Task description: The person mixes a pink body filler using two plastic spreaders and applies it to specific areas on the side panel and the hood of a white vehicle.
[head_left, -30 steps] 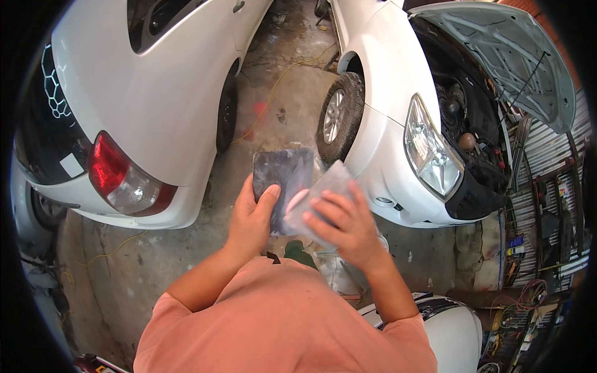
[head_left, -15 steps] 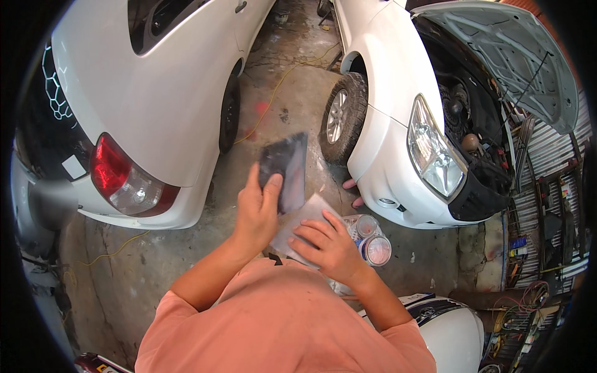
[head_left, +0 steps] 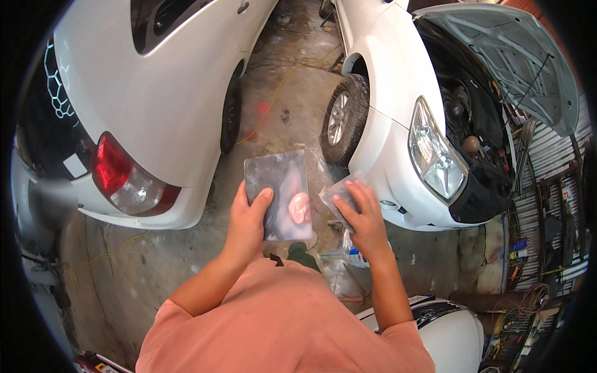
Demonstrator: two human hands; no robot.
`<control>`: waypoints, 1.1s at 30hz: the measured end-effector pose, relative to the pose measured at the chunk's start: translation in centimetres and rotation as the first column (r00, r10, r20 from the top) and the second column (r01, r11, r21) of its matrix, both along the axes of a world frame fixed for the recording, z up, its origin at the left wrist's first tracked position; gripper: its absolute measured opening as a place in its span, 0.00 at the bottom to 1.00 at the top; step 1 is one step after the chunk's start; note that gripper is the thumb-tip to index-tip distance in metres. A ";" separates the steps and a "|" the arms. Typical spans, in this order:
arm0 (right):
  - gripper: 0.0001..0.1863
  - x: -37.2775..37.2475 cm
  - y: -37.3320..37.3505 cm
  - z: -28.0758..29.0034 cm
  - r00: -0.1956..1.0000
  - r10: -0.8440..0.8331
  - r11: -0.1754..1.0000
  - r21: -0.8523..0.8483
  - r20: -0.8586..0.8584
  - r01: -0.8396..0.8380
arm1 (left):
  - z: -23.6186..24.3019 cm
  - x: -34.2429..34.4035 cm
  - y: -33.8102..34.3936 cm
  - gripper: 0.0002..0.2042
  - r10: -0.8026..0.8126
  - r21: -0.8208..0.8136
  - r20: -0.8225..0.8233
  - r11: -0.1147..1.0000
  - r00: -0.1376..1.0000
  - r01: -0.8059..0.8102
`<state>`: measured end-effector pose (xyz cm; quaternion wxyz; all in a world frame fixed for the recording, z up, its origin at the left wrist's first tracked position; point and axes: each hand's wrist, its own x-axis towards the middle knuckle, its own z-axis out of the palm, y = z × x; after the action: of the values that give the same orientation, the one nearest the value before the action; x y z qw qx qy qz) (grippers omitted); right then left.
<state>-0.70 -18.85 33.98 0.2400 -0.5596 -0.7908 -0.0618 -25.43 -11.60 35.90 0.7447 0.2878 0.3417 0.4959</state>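
My left hand grips a flat, dark grey, smudged board, thumb across its left side. On the board's right part sit a glossy pink blob of paste and a pale smear above it. To the right of the board, my right hand is closed on a grey, flat spreader plate, held tilted, its fingers over its face. The plate is apart from the board. Below them a clear-topped tub or bag with a blue label is partly hidden behind my right hand.
A white car stands left, its tail light toward me. Another stands right, hood raised. Between them a yellow cord crosses the concrete floor. Metal parts and cables line the right wall; another white car is behind me.
The board in my left hand has turned to face up, showing the pink blob. My right hand with the plate, lower half a second ago, has moved up and to the right.
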 end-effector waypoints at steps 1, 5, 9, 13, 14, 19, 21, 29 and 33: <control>0.29 -0.7 -0.6 1.3 1.000 -0.014 0.997 0.072 -0.012 0.015 | -0.7 -0.1 0.3 0.18 0.003 0.061 -0.029 0.998 1.000 -0.001; 0.25 -2.7 -0.8 2.2 0.977 0.184 0.980 0.057 0.106 -0.190 | 0.2 -0.8 0.1 0.18 0.012 0.216 -0.093 0.976 0.996 0.009; 0.22 -3.1 -0.2 4.8 0.981 0.160 0.977 0.121 0.112 -0.173 | -0.6 -1.1 0.3 0.17 0.019 0.275 -0.190 0.961 0.982 0.034; 0.18 -3.2 -0.6 6.2 0.957 0.175 0.985 -0.026 0.232 -0.173 | 0.0 -1.0 0.4 0.18 -0.053 0.319 -0.325 0.934 0.944 0.162; 0.17 -3.0 -0.4 6.8 0.976 0.124 0.990 0.046 0.178 -0.134 | -0.1 -1.2 0.5 0.18 -0.110 0.287 -0.385 0.929 0.916 0.232; 0.17 -4.8 0.7 5.5 0.972 0.179 0.981 0.041 0.151 -0.187 | 1.3 -1.2 0.1 0.20 -0.061 0.359 -0.585 0.875 0.809 0.326; 0.18 -6.2 -0.3 4.2 0.968 0.242 0.970 0.010 0.064 -0.243 | 1.4 -0.8 0.4 0.19 0.015 0.395 -0.576 0.880 0.817 0.263; 0.24 -5.8 -2.2 2.3 0.959 0.271 0.956 -0.095 -0.086 -0.279 | 0.2 -0.2 1.4 0.14 0.287 0.537 -0.388 0.842 0.876 -0.038; 0.29 -7.3 -1.8 3.8 0.912 0.310 0.951 0.079 -0.268 -0.300 | -0.8 0.6 1.1 0.15 0.113 0.144 -0.035 0.984 0.993 -0.106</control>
<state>-8.03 -20.69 37.83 0.3651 -0.4280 -0.8257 0.0412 -24.81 -10.53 35.09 0.6863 0.3315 0.3367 0.5529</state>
